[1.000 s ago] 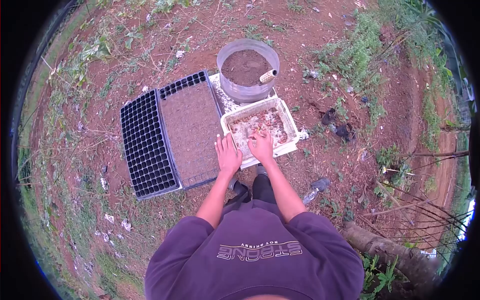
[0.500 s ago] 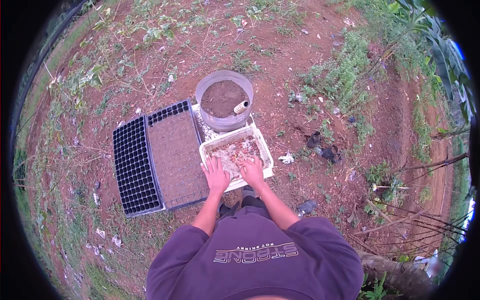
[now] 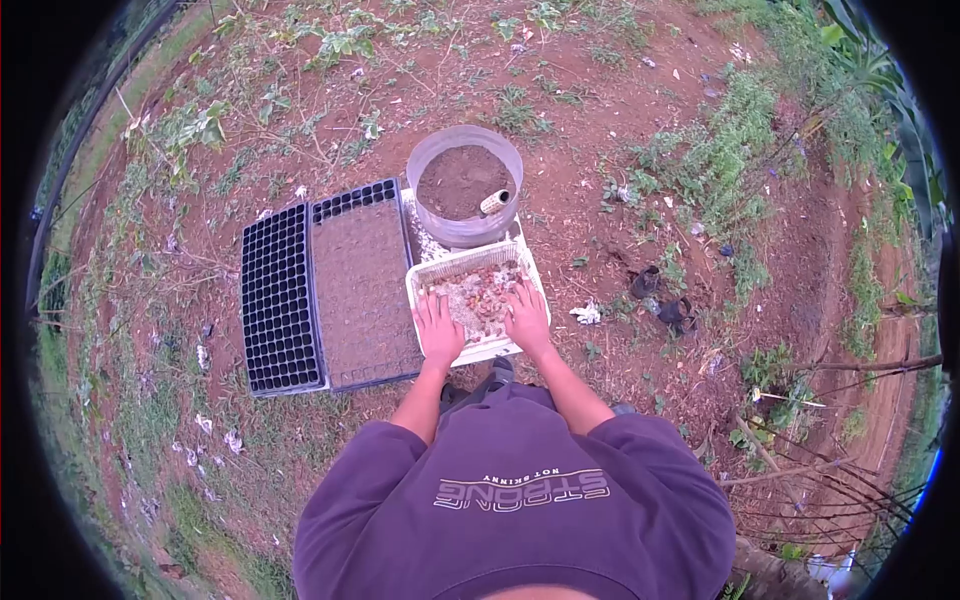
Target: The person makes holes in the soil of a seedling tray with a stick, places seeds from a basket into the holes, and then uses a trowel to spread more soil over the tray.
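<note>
A cream rectangular plastic basket (image 3: 468, 262) stands in front of me, with a layer of mixed pale, brown and reddish bits (image 3: 482, 298) across its bottom. At the near left corner my left hand (image 3: 440, 330) lies with its fingers spread, fingertips over the bits and the basket's left side. My right hand (image 3: 527, 318) is at the near right side, fingers stretched forward along the inner wall. No object shows in either hand. Palms and wrists overlap the basket's near rim.
Beyond the basket stands a translucent round tub (image 3: 466, 230) of dark soil with a pale cylindrical piece (image 3: 495, 202) in it. Left are a soil-filled seedling tray (image 3: 362, 290) and a black seedling tray (image 3: 274, 300) with bare cells. Dark shoes (image 3: 662, 300) lie to the right.
My right hand has moved outward to the basket's right side, its fingers straighter, leaving a wider gap between my hands. My left hand stays at the left side. The camera view has shifted slightly.
</note>
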Available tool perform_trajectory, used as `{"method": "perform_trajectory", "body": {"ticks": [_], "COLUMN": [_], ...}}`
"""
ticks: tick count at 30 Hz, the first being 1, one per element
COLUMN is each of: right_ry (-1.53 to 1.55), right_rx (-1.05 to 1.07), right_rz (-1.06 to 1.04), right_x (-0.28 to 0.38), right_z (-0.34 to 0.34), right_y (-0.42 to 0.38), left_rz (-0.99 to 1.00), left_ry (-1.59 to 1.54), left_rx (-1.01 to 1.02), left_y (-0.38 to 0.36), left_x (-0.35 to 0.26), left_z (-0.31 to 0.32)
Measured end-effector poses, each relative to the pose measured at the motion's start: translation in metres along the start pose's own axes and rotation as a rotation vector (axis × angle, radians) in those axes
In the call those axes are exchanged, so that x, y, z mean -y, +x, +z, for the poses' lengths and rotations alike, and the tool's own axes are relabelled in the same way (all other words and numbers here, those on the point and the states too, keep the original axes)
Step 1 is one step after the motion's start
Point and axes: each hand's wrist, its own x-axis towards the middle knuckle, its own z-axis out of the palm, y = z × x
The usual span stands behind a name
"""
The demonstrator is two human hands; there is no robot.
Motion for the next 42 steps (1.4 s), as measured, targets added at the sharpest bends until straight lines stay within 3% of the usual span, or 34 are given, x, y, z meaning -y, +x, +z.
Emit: {"method": "perform_trajectory", "body": {"ticks": [3, 6, 18, 42], "right_ry": [-0.022, -0.056, -0.060, -0.006], "right_rx": [0.026, 0.035, -0.065, 0.043], "right_rz": [-0.019, -0.048, 0.079, 0.183], "right_x": [-0.002, -0.004, -0.009, -0.015], "right_z": [-0.002, -0.002, -0.014, -0.013], "right_y": [-0.001, 0.000, 0.006, 0.002], "left_rz": [0.049, 0.011, 0.037, 0.018], "left_ry": [-0.018, -0.045, -0.108, -0.068], "left_rx": [-0.112, -0.031, -0.146, -0.093], "left_y": [0.002, 0.002, 0.000, 0.003], "left_x": [0.001, 0.000, 0.003, -0.001], "left_z": [0.004, 0.002, 0.006, 0.000]}}
